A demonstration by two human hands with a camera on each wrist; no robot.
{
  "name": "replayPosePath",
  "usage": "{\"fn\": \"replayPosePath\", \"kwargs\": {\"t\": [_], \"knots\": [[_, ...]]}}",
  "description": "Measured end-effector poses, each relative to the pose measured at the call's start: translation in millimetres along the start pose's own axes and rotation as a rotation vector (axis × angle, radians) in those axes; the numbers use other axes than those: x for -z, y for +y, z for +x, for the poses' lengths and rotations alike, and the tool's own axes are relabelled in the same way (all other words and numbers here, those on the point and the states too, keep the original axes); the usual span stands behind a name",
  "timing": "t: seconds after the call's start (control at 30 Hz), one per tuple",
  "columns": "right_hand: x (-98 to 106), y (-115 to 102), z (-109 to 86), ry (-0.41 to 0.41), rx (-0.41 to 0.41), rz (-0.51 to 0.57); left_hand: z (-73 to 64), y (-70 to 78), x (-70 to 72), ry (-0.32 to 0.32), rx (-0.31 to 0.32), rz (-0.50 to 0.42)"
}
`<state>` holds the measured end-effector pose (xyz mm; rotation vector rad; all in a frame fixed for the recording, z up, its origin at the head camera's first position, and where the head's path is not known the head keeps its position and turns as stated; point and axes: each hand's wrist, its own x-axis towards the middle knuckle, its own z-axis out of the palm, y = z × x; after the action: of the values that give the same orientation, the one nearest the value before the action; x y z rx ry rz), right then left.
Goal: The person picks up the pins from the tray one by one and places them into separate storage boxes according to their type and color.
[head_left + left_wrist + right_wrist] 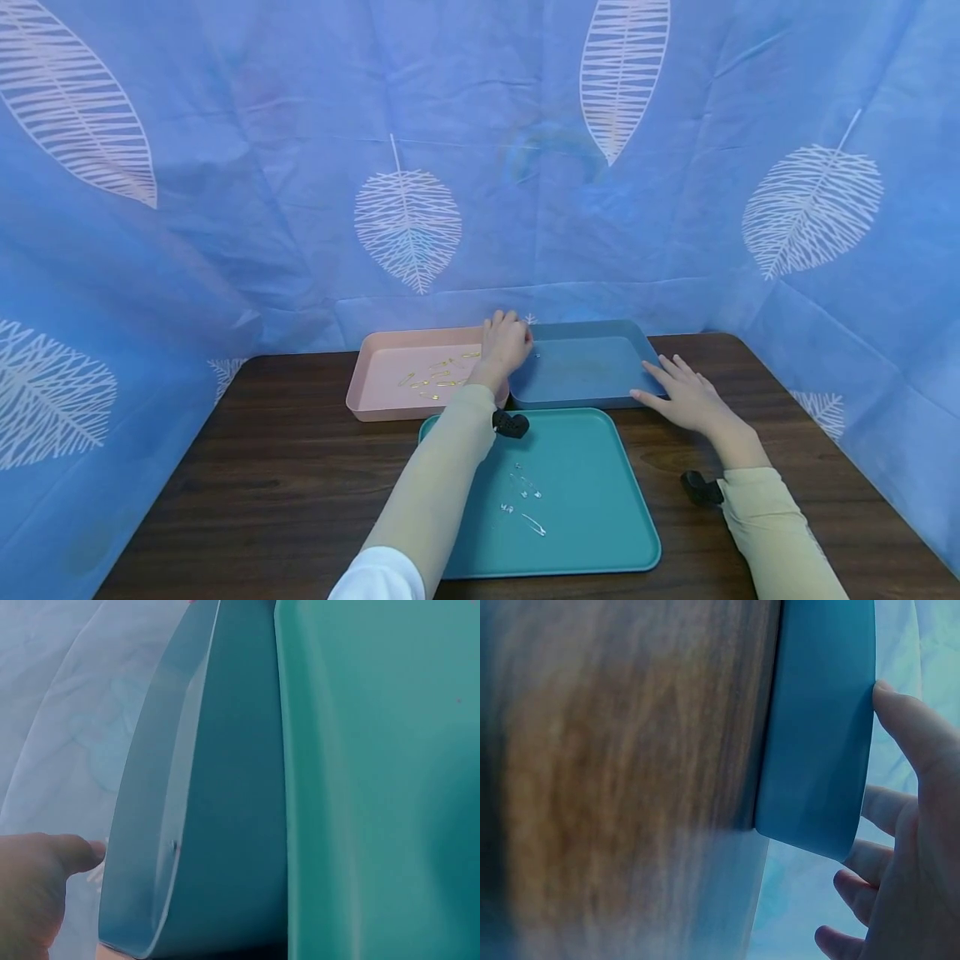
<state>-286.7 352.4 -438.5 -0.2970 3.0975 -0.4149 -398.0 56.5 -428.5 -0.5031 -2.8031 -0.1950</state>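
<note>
My left hand (pixel 504 346) hovers over the place where the pink tray (pixel 386 410) meets the blue tray (pixel 588 375). Its fingers bend downward, with their tips hidden; in the left wrist view the thumb shows beside the blue tray's end, and I cannot tell if it pinches anything. My right hand (pixel 684 398) is at the blue tray's right front corner, fingers spread and thumb tip right at the rim. Several gold safety pins (pixel 442 375) lie in the pink tray. A small silver piece (pixel 537 356) lies in the blue one. Silver safety pins (pixel 534 525) lie scattered on the teal tray (pixel 592 483).
The trays stand on a dark wooden table (pixel 285 467), the teal one in front of the other two. A blue curtain (pixel 300 208) with white leaf prints hangs behind and along both sides. My left forearm (pixel 438 487) crosses over the teal tray's left side.
</note>
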Motion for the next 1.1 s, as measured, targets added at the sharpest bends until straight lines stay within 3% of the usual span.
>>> {"fn": "replayPosePath", "kwargs": {"t": [0.33, 0.63, 0.9, 1.1], "knots": [[-0.9, 0.4, 0.4, 0.003, -0.001, 0.000, -6.5, -2.6, 0.4, 0.024, -0.029, 0.010], [-2.1, 1.3, 0.0, 0.015, 0.002, -0.005, -21.0, -3.4, 1.1, 0.103, -0.105, -0.031], [-1.8, 0.4, 0.7, 0.011, 0.001, 0.003, -37.6, -9.3, 17.7, 0.131, -0.167, -0.131], [0.4, -0.5, -1.6, 0.010, -0.001, 0.004, -53.1, -17.1, 26.0, 0.209, -0.213, -0.151]]}}
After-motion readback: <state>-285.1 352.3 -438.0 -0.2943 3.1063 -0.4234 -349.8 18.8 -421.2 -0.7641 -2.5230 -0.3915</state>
